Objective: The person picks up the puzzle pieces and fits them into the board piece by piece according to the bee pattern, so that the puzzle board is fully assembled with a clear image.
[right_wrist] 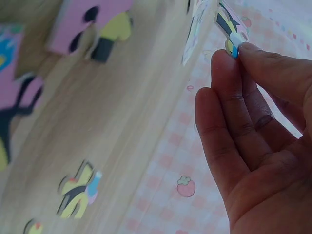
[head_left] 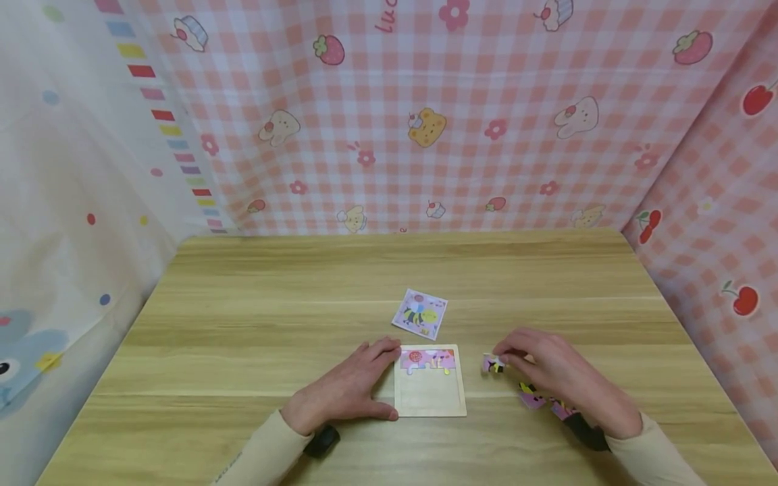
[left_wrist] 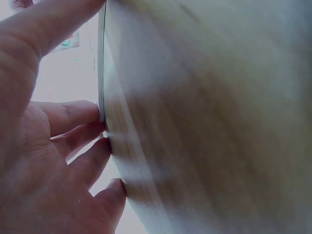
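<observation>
Currently the right hand [head_left: 550, 361] pinches a small pink, yellow and black jigsaw piece [head_left: 491, 364] between thumb and fingers, to the right of the square pale wooden tray [head_left: 428, 396] and apart from it. Along the tray's left side, the left hand [head_left: 346, 391] spreads wide, thumb at the near corner and fingers by the far one. Joined pink printed pieces [head_left: 428, 358] fill the tray's far strip. Loose pink, yellow and black pieces [head_left: 532, 399] lie on the wood-grain bench [head_left: 273, 290] beneath the right hand; a square bee-printed card [head_left: 421, 314] lies just beyond the tray.
</observation>
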Action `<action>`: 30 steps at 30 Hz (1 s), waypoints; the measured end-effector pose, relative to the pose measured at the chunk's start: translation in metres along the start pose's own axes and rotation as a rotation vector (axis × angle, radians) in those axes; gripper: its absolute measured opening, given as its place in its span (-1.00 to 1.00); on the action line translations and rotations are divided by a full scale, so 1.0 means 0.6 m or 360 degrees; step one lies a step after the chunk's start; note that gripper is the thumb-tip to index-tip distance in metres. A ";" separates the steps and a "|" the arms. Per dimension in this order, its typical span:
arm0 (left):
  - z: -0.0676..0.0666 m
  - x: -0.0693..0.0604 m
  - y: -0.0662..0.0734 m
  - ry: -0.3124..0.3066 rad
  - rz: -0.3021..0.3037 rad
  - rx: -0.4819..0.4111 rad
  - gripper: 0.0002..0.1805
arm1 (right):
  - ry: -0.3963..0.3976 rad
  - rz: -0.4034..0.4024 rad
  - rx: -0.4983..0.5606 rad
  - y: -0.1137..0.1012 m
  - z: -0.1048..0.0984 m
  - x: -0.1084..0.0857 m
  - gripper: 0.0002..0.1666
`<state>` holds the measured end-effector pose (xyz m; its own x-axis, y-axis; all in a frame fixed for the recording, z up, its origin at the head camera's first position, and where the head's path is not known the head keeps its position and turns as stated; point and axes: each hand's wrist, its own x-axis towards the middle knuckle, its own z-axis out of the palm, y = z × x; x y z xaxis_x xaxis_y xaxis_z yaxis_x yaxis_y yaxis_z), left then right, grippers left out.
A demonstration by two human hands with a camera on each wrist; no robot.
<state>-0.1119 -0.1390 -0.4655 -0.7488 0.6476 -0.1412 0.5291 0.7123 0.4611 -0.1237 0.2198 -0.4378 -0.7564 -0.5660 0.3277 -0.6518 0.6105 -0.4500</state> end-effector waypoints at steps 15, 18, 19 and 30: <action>-0.002 0.000 0.001 0.0009 0.0006 -0.0007 0.07 | 0.0049 -0.0148 0.0072 -0.023 0.018 0.032 -0.73; -0.002 -0.001 0.000 0.0014 0.0011 -0.0007 0.07 | 0.0079 -0.0201 0.0088 -0.027 0.025 0.038 -0.73; -0.002 -0.001 0.001 0.0014 0.0012 -0.0008 0.08 | 0.0077 -0.0211 0.0093 -0.028 0.027 0.040 -0.74; -0.001 0.001 0.000 0.0023 0.0024 0.0000 0.08 | -0.0043 -0.0148 0.0172 -0.048 0.038 0.057 -0.80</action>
<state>-0.1124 -0.1388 -0.4651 -0.7464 0.6543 -0.1216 0.5403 0.7025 0.4632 -0.1296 0.1703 -0.4325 -0.6903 -0.6330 0.3505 -0.7083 0.4923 -0.5059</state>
